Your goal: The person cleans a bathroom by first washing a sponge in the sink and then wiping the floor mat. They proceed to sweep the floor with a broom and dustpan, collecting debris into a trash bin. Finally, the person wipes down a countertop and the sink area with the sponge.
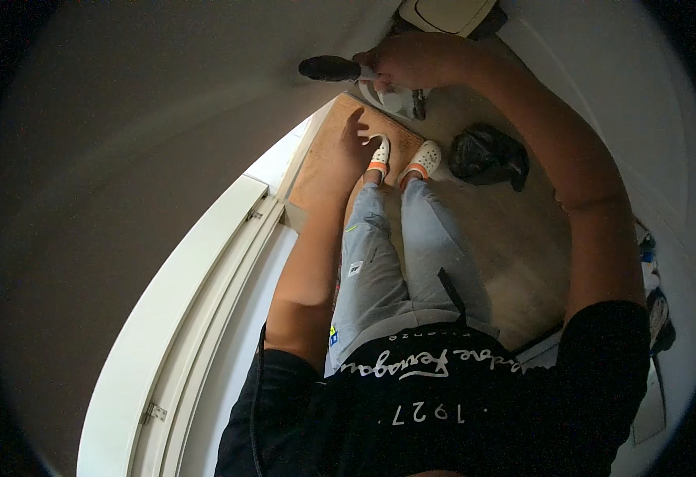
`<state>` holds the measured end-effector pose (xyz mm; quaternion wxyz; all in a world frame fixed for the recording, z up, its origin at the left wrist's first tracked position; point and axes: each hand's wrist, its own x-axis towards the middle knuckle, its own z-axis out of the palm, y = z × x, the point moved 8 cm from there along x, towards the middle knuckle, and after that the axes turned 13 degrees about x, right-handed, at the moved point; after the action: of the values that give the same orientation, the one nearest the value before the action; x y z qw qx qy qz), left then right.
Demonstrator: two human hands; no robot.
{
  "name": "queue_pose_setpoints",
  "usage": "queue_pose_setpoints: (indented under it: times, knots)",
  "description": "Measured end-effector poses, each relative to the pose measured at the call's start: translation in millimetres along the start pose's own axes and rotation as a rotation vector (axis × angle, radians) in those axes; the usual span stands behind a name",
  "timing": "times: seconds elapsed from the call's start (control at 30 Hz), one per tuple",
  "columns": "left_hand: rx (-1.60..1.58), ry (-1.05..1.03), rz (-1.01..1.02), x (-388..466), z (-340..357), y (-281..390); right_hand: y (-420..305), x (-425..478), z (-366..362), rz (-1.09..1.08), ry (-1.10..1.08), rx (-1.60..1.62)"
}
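My right hand [404, 62] reaches out ahead and grips a tool with a dark, oval, brush-like head [330, 68] and a pale neck. Its head points left, close to a large dark grey upright surface [175, 77]; whether they touch I cannot tell. My fingers hide most of the handle. Lower down, my left hand [354, 146] hangs in the air with its fingers apart and nothing in it. Beneath it are a brown doormat [318, 170] and my white clogs [425, 156] with orange straps.
White door framing [205, 292] with metal hinges [156, 411] runs along the left. A black plastic bag [488, 156] lies on the floor to the right of my feet. Past the mat sits a whitish translucent item [392, 102]. A beige object [446, 15] stands at the far end.
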<state>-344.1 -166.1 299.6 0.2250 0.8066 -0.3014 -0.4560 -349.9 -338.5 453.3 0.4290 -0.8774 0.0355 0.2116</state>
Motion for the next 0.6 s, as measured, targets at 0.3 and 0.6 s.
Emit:
queue_pose_setpoints:
  times: [0.3,0.6]
  knots:
    - [0.239,0.286,0.173,43.9,-5.4,86.1,17.4,-1.2,0.3,-0.091,0.078,-0.016]
    - [0.288,0.264,0.157,46.8,-28.5,97.4,30.3,7.0,-7.0,-0.033,0.077,0.076]
